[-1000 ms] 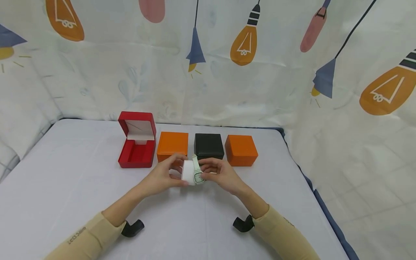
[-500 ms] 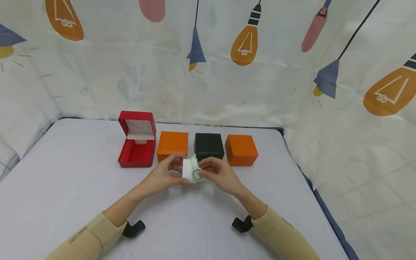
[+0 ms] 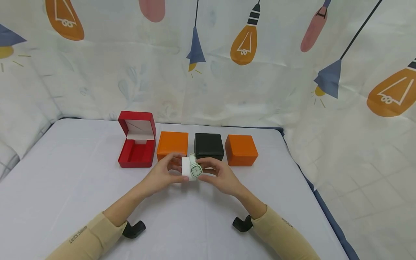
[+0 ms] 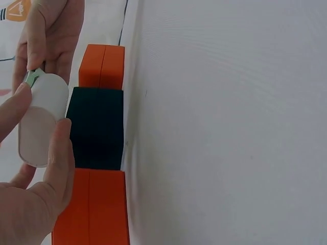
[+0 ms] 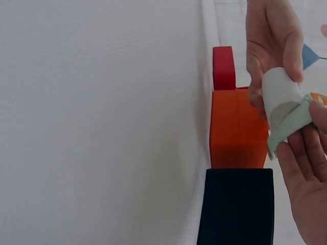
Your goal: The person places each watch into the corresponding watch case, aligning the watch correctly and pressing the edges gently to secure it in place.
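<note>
A white watch cushion point(image 3: 185, 167) is gripped at its left end by my left hand point(image 3: 164, 171), thumb in front and fingers behind. The pale green wristwatch point(image 3: 196, 170) sits at the cushion's right end, its dial turned up toward me. My right hand point(image 3: 222, 175) pinches the watch from the right between thumb and fingers. In the right wrist view the strap of the watch point(image 5: 292, 124) runs around the end of the cushion point(image 5: 280, 87). From the left wrist view I see the cushion's flat rounded end point(image 4: 38, 135), with only a sliver of green strap.
Behind the hands, a red box point(image 3: 136, 153) stands with its lid up at the left. To its right come an orange box point(image 3: 173, 142), a black box point(image 3: 209, 142) and another orange box point(image 3: 241, 148), all closed. White cloth point(image 3: 195, 224) covers the table; a patterned curtain point(image 3: 211, 94) hangs behind.
Watch and cushion have risen slightly in the head view. The watch has shifted a little left over the cushion, and its dial now shows more fully. The boxes have stayed put.
</note>
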`<state>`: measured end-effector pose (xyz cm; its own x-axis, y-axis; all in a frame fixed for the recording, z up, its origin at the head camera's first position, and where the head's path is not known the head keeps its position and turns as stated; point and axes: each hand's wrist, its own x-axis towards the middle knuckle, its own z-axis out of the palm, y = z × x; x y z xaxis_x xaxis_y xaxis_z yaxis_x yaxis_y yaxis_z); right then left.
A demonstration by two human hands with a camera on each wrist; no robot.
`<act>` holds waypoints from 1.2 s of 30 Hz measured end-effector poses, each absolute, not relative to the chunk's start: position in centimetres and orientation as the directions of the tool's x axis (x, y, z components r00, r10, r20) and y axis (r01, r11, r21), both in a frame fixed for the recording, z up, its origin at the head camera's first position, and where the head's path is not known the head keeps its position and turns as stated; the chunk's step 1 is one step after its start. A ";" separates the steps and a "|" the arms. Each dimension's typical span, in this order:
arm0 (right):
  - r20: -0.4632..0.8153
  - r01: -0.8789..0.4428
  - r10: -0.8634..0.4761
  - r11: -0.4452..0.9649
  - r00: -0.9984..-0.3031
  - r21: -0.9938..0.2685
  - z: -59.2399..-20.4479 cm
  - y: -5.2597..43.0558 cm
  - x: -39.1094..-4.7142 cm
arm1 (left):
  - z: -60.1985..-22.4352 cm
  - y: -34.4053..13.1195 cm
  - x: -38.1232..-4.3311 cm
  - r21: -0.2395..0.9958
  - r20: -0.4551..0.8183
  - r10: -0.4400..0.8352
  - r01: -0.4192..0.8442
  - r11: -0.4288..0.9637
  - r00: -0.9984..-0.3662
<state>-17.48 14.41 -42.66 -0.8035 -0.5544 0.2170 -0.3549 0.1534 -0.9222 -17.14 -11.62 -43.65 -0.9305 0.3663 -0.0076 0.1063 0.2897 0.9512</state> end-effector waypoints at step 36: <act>0.326 -0.426 -0.542 0.067 -0.775 -0.902 -43.5 14.3 -17.5 | -42.6 -11.7 -17.1 0.996 -0.051 0.351 -0.022 0.086 -0.935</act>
<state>-17.51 14.28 -43.47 -0.7746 -0.5422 0.3257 -0.4263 0.0671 -0.9021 -17.07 -11.66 -42.63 -0.9350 0.3509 -0.0510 -0.0223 0.0855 0.9961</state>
